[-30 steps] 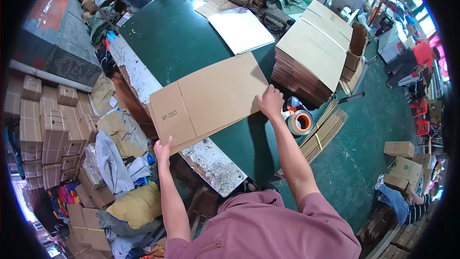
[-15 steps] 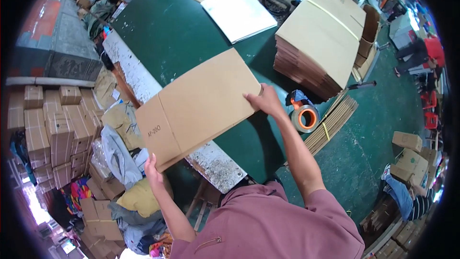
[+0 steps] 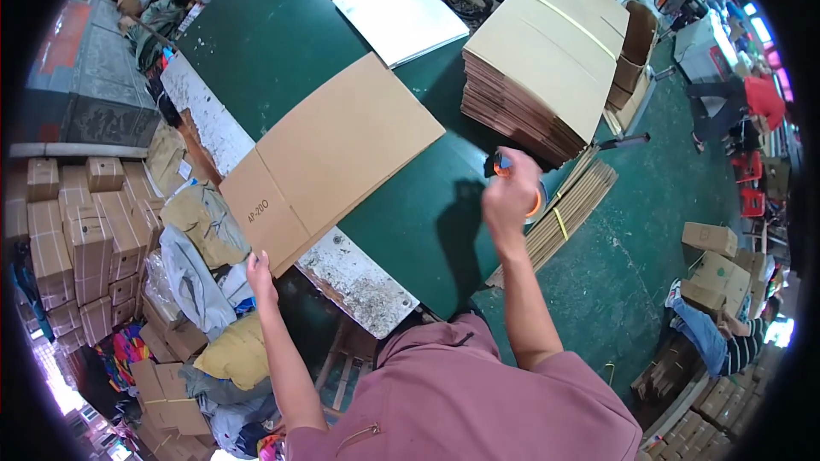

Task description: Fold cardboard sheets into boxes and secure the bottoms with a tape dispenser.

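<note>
Now left hand (image 3: 259,269) pinches flat carton (image 3: 329,158) edge; right hand (image 3: 510,196) grips tape roll (image 3: 504,172)

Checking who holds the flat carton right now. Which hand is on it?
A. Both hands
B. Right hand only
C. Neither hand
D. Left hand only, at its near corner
D: the left hand grips the carton at its near corner, while the right hand is raised off it near the tape roll.

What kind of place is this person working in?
Probably a packing workshop or small warehouse. A green table holds a flattened carton and a strapped stack of flat cartons, and made-up boxes are piled along the left side.
</note>
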{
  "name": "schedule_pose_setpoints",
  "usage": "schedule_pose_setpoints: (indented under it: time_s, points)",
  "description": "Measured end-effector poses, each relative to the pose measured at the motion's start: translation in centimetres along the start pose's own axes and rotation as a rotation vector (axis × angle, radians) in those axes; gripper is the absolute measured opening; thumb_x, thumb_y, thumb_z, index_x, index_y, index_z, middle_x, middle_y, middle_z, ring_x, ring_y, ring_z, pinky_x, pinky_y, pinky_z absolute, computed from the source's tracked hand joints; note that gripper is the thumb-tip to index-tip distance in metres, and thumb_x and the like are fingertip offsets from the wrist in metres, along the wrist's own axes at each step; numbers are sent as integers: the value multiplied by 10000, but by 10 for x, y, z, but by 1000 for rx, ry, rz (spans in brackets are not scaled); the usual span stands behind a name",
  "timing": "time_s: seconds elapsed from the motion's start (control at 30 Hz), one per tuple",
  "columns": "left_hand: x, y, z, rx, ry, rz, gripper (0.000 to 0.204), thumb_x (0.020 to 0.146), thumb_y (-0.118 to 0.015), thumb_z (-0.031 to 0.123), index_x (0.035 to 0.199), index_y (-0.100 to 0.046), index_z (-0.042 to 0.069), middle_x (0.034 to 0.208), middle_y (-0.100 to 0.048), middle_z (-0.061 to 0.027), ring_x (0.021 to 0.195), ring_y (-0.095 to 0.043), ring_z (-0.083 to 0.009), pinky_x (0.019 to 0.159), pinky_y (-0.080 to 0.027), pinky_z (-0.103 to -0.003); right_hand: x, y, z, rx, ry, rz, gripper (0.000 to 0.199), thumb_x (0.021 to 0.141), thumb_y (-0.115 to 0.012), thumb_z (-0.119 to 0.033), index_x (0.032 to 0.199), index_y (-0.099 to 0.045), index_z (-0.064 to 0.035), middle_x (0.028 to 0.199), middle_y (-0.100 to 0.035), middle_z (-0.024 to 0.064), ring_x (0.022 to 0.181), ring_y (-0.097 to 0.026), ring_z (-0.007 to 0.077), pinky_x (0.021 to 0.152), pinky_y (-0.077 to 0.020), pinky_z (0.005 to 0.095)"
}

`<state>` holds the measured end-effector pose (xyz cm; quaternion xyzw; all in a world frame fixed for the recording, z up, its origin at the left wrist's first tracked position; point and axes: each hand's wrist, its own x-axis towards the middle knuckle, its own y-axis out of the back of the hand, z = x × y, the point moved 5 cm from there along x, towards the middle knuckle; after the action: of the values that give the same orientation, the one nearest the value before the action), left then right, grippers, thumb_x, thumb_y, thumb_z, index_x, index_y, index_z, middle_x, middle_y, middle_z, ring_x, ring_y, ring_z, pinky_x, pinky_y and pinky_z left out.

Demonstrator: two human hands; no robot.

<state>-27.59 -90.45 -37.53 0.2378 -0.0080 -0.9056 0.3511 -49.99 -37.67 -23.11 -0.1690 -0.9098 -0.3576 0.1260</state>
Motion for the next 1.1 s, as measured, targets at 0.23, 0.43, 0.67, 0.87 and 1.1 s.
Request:
schedule_pose_setpoints:
  time_s: [0.23, 0.43, 0.67, 0.87, 1.1]
  points:
    - [-58, -64, 46, 243, -550, 477, 306, 958, -621, 142, 1197, -588, -45, 1137, -642, -116, 1055, -613, -194, 977, -457, -325, -21, 42, 121, -223, -175, -356, 370, 745, -592, -32, 1105, -618, 50, 1032, -643, 228, 939, -609, 407, 886, -479, 479]
    - [-166, -223, 90, -9, 18, -666, 335, 948, -621, 149, 1226, -588, -34, 1101, -673, -103, 1018, -644, -207, 936, -494, -324, -48, 14, 97, 100, -467, -724, 319, 838, -609, -62, 1141, -591, 38, 982, -682, 91, 818, -653, 177, 763, -524, 338]
    - [-231, -269, 114, -159, -208, -922, 533, 869, -751, 224, 1289, -531, -21, 1209, -634, -93, 1062, -629, -169, 939, -486, -296, -112, -5, -3, 689, -503, -565, 170, 862, -605, -34, 1015, -560, 23, 829, -622, 54, 755, -580, 93, 677, -494, 291]
    - [-249, -256, 101, -360, 67, -738, 527, 863, -769, 265, 1248, -551, -21, 1107, -669, -57, 997, -645, -122, 884, -498, -255, -136, 0, -29, 589, -437, -588, 174, 872, -617, -54, 1001, -522, 14, 820, -617, 66, 732, -572, 104, 642, -484, 294]
    - [-240, -246, 99, -383, 146, -641, 364, 888, -748, 228, 1130, -606, -5, 982, -683, -32, 863, -637, -72, 801, -507, -228, -160, 3, -51, 544, -474, -499, 203, 890, -639, -120, 972, -505, 8, 813, -626, 124, 707, -579, 134, 625, -482, 310]
